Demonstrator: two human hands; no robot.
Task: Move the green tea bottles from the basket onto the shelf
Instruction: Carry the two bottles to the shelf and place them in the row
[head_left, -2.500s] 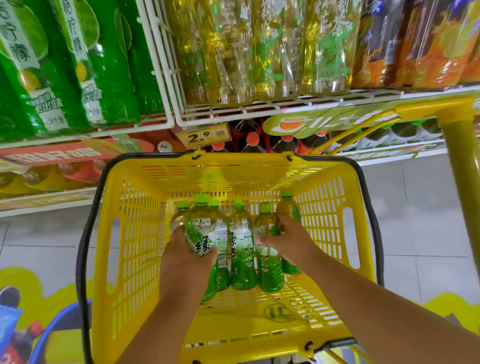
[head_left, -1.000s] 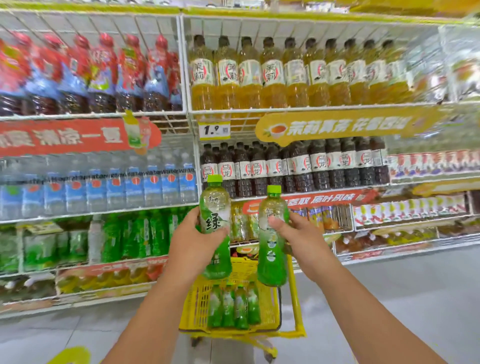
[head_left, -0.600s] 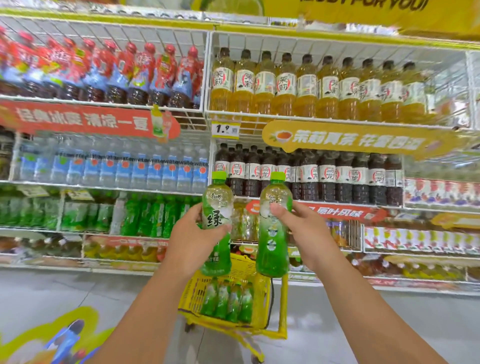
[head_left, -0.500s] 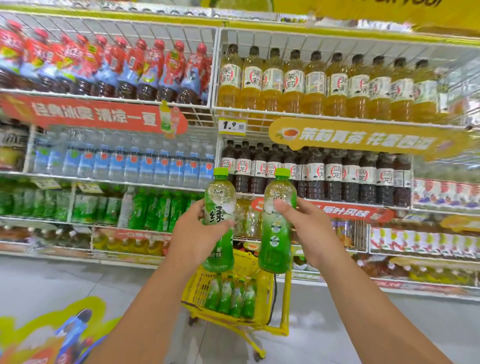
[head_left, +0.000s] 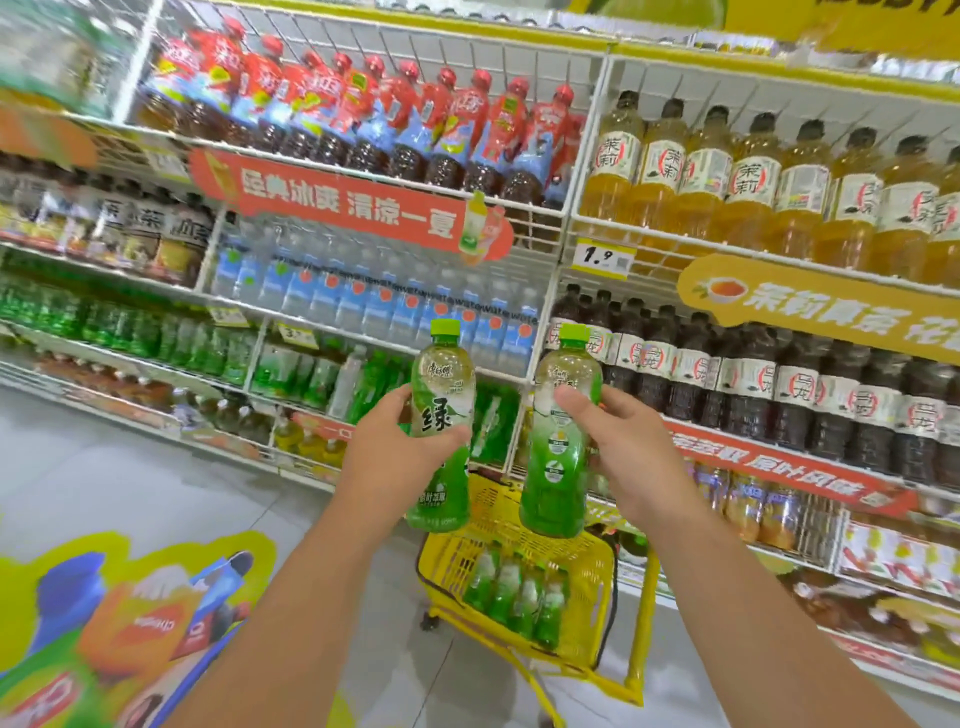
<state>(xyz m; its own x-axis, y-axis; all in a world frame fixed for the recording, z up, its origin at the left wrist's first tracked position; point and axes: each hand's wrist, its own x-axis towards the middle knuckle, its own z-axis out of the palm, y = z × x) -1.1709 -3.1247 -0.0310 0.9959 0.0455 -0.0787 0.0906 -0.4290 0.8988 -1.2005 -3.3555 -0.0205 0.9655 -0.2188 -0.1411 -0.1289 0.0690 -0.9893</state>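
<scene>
Here, two upright green tea bottles were gripped, one by the left hand (head_left: 387, 457), one by the right hand (head_left: 631, 457); the shelf (head_left: 363, 340) lay beyond the fingers, the basket (head_left: 597, 582) below.

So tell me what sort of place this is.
Most likely a supermarket drinks aisle: white wire shelves packed with bottled drinks, a 1.9 price tag on the shelf edge, and a yellow shopping basket on the floor.

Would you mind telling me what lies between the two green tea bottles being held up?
Nothing: in the head view, only background shelving shows through the gap between the left bottle and right bottle.
</scene>
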